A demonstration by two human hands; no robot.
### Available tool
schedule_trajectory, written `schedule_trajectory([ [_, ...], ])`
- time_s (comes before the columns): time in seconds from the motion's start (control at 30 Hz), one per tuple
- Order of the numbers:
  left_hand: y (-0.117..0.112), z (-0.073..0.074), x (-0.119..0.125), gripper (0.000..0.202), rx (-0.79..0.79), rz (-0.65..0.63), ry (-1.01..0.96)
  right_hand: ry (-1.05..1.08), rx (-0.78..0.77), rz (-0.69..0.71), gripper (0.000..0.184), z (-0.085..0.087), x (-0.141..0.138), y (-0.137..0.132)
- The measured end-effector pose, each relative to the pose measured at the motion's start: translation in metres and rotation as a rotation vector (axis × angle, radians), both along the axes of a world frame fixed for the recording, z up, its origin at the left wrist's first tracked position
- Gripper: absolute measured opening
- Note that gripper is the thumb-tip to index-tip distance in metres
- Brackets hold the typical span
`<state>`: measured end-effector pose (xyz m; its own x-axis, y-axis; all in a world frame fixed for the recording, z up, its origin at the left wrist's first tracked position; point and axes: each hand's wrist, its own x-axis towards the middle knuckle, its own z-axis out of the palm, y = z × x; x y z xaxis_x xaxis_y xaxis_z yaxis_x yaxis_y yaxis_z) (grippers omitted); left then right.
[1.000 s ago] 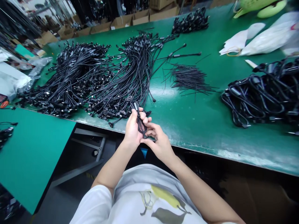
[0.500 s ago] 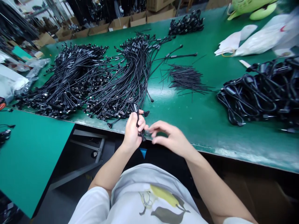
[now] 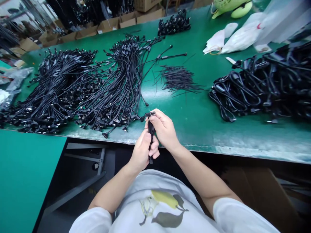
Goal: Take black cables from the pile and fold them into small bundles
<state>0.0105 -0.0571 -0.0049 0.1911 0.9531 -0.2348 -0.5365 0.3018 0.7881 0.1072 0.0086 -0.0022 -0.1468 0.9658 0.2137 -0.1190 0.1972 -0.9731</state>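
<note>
Your left hand is closed around the lower part of a black cable, with the fingers curled against it. Your right hand is also closed, wrapped over the upper part of the same cable, just above your left hand. The two hands touch each other. The cable is folded or bunched into a short upright length between them, so you cannot tell how much of it is hidden in your grip. A small flat connector sticks out past your right hand at the top, and a short dark end pokes out below your left hand.

You hold all this at the front edge of a green table, close to your chest. Just beyond your hands, the nearer ends of a big loose bundle of thin black cables spread across the table, with a second bundle beside it on the left. To the right of these lies a small heap of short thin black wires, then a large pile of thicker coiled black cables. Toward the far edge are a smaller black bunch and white plastic bags. Cardboard boxes stand behind the table.
</note>
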Motion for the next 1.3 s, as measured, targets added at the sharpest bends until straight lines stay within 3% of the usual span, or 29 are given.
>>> schedule_trajectory([
  [0.07, -0.001, -0.003, -0.001, 0.035, -0.047, -0.012, -0.003, 0.0, -0.05, 0.112, 0.021, -0.003, 0.005, 0.004],
  [0.13, 0.002, -0.005, -0.002, 0.036, -0.065, -0.021, 0.001, -0.084, 0.005, 0.159, 0.028, -0.003, 0.01, 0.007],
  [0.23, 0.008, -0.006, -0.001, 0.041, -0.057, -0.017, 0.003, -0.214, 0.121, 0.095, 0.024, -0.002, 0.012, 0.007],
  [0.37, 0.013, -0.004, 0.003, 0.042, -0.086, -0.021, 0.0, -0.244, 0.136, 0.003, 0.025, -0.005, 0.009, 0.003],
  [0.53, 0.015, -0.003, 0.004, 0.038, -0.102, -0.027, -0.017, -0.217, 0.101, -0.065, 0.021, -0.009, 0.005, 0.003],
  [0.67, 0.019, 0.0, 0.001, 0.033, -0.074, -0.054, -0.024, -0.206, 0.074, 0.013, 0.015, -0.003, 0.008, 0.006],
  [0.83, 0.021, 0.002, -0.001, 0.034, -0.027, -0.034, 0.027, -0.082, -0.021, 0.136, 0.021, -0.002, 0.012, 0.006],
  [0.97, 0.014, -0.002, 0.002, 0.039, -0.085, -0.1, 0.086, 0.021, -0.086, 0.06, 0.021, -0.005, 0.016, 0.01],
  [1.07, 0.013, -0.008, 0.005, 0.046, -0.22, -0.022, 0.048, 0.107, -0.082, 0.087, 0.023, -0.004, 0.018, 0.009],
  [1.2, 0.02, -0.015, 0.01, 0.05, -0.262, 0.138, 0.029, 0.167, -0.141, 0.139, 0.062, -0.011, 0.015, -0.007],
  [1.23, 0.022, -0.015, 0.011, 0.046, -0.251, 0.159, 0.036, 0.126, -0.17, 0.171, 0.063, -0.015, 0.015, -0.012],
  [1.3, 0.023, -0.015, 0.013, 0.041, -0.221, 0.114, 0.058, 0.001, -0.232, 0.24, 0.046, -0.023, 0.024, -0.017],
])
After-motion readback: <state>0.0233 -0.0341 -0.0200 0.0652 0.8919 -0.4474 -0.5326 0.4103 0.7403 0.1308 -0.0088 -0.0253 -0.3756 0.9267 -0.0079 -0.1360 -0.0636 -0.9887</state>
